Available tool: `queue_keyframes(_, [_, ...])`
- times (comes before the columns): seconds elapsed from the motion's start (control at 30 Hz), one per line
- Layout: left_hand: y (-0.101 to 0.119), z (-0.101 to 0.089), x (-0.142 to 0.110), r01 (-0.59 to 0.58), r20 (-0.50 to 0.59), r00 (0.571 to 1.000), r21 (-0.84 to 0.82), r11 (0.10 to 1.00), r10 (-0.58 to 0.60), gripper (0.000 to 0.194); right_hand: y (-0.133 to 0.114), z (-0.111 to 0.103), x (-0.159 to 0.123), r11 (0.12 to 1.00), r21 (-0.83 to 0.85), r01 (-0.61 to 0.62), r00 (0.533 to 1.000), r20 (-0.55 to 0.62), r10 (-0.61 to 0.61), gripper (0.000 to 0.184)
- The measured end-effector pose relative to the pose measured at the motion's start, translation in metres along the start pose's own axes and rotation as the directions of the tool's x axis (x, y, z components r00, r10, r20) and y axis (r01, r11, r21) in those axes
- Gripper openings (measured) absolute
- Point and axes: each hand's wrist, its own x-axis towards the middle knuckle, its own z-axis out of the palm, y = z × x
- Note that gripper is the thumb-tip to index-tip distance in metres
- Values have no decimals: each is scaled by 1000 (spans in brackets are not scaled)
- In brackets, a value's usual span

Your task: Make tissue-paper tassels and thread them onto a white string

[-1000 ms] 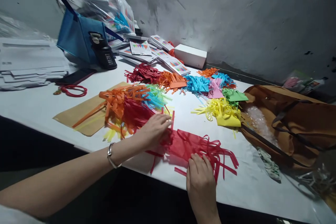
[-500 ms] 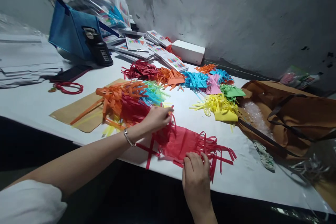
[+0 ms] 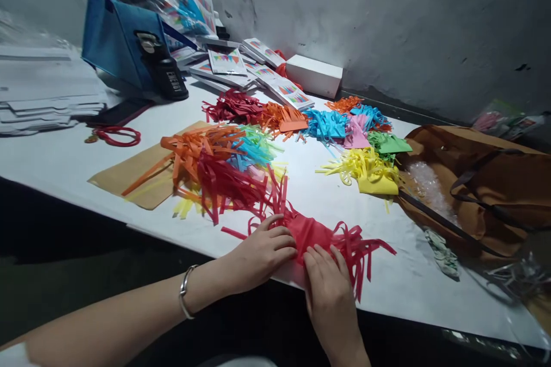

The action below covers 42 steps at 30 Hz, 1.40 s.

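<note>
A red tissue paper tassel (image 3: 314, 233), a plain middle band with cut fringe at both ends, lies at the table's near edge. My left hand (image 3: 260, 252) holds the left part of its near edge, fingers bent over the paper. On the right part of the same edge, my right hand (image 3: 330, 287) is closed in the same way; both thumbs are largely hidden. Just beyond my left hand is a heap of fringed tissue paper, with red strips (image 3: 228, 183), orange strips (image 3: 189, 152) and blue strips (image 3: 249, 149), partly over a brown paper sheet (image 3: 129, 180).
Folded fringe bundles, including a yellow one (image 3: 374, 175), lie further back. A brown bag (image 3: 486, 183) stands right, a white box (image 3: 314, 75) and printed packs (image 3: 228, 62) at the wall. A blue bag (image 3: 120, 46), dark bottle (image 3: 166, 74) and red-handled scissors (image 3: 118, 136) are left.
My left hand has come back from the red strips to the near edge of the tassel. The red strips it held now lie spread on the heap. My right hand stays at the tassel's edge.
</note>
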Motion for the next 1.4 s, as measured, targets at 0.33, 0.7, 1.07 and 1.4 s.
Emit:
queue_keyframes(0.33, [-29,-13,34,233,178,952,104,967,-249,20,27,-3,20,933,-86,-349,924,133,358,14])
queue_keyframes(0.7, [-53,-3,72,259,301,903,188,948,-306,21,16,-6,40,841,-405,-358,911,45,410,15])
queue_keyframes(1.07, [-58,2,65,233,270,928,119,965,-258,24,26,6,25,909,-278,-310,944,22,329,35])
queue_keyframes(1.4, [-47,-9,66,125,98,985,186,975,-145,28,5,13,21,950,-193,-247,962,66,264,21])
